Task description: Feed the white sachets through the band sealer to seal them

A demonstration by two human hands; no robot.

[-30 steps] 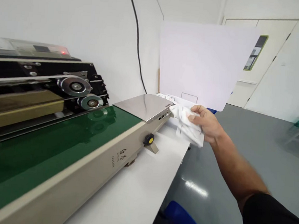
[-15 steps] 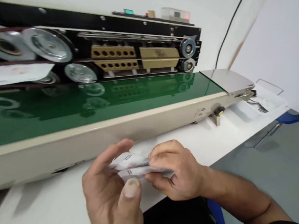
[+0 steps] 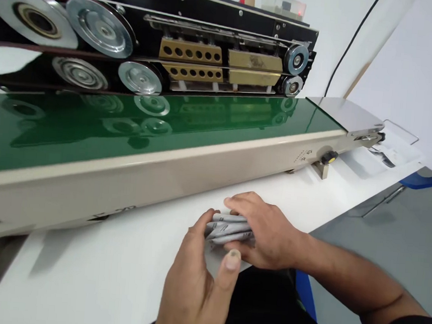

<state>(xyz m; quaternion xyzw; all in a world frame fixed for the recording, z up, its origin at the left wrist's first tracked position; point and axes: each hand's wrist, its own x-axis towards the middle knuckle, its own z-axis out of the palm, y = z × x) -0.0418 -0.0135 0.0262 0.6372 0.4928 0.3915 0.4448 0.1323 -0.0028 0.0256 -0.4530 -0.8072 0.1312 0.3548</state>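
Left hand [image 3: 195,285] comes up from the bottom edge, fingers half curled, thumb and fingertips pinching the near end of a small stack of packets [image 3: 229,228] just above the white tabletop [image 3: 110,268]. Right hand [image 3: 266,233] lies over the far end of that same stack, fingers bent down across the top, gripping it from the other side. Between the two hands the packets look thin, flat and greyish white, with dark printed lines on them; their edges are fanned a little and not quite flush. To square them well, it seems best to keep the grip light, tap the edges level against the tabletop and let no packet slide out sideways. Behind the hands runs a long sealing machine [image 3: 216,162] with a shiny green belt [image 3: 140,126] and a row of metal wheels [image 3: 99,25] above it. Far right, past the steel end plate [image 3: 345,114], a white tray [image 3: 396,151] sits on the tabletop.
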